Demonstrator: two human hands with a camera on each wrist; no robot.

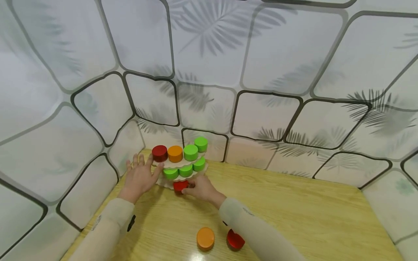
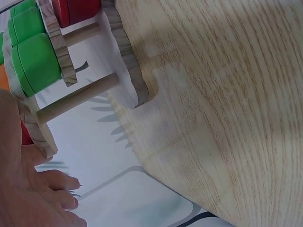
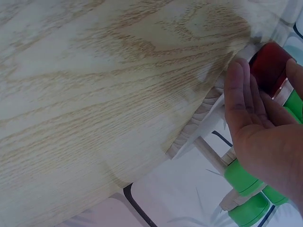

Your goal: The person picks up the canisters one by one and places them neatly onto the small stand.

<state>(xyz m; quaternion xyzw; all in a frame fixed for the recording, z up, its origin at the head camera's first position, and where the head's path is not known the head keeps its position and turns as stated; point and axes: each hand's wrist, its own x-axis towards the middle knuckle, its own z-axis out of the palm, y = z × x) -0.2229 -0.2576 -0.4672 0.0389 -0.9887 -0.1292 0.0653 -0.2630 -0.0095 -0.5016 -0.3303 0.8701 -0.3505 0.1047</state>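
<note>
A tiered wooden stand (image 2: 127, 80) with scalloped edges stands in the back left corner. On its top tier sit a dark red round block (image 1: 159, 153), an orange block (image 1: 175, 154) and green blocks (image 1: 191, 152). More green blocks (image 1: 185, 170) fill the middle tier. With fingers spread, my left hand (image 1: 139, 178) touches the top tier's left edge beside the dark red block. My right hand (image 1: 203, 188) holds a red block (image 3: 271, 67) between thumb and fingers at the front of the bottom tier; the fingers partly hide it.
Nearer on the wooden table (image 1: 294, 210) lie an orange block (image 1: 205, 239) and a red block (image 1: 235, 240), the red one partly behind my right sleeve. A patterned wall (image 1: 209, 108) closes off the back and the left side, right behind the stand.
</note>
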